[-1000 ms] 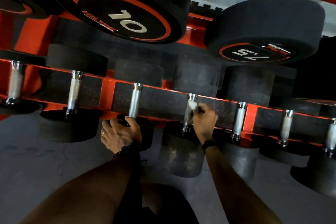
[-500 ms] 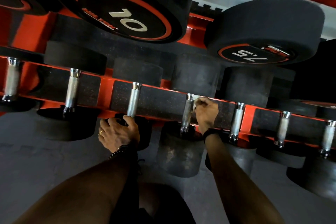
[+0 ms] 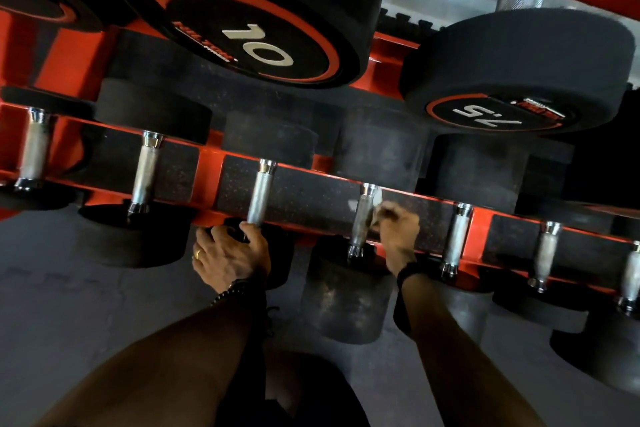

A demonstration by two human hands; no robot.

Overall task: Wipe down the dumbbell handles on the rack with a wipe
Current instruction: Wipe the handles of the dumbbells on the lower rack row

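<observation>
We brace with the left hand point(image 3: 230, 255), its fingers curled over the black rubber dumbbell head point(image 3: 242, 236) below centre-left of the frame; this grip appears to steady the body while the other arm works. The right hand point(image 3: 398, 229), just right of centre, pinches a small white wipe point(image 3: 376, 199) in its blurred fingertips and presses it against the upper part of the knurled silver dumbbell handle point(image 3: 362, 218) at mid-frame. The wipe lies between the fingertips and the handle, touching both, at the hand's upper left. The dumbbells rest across the red steel rack point(image 3: 207, 170) with their handles exposed between the rails, which we judge leaves each handle reachable in turn.
</observation>
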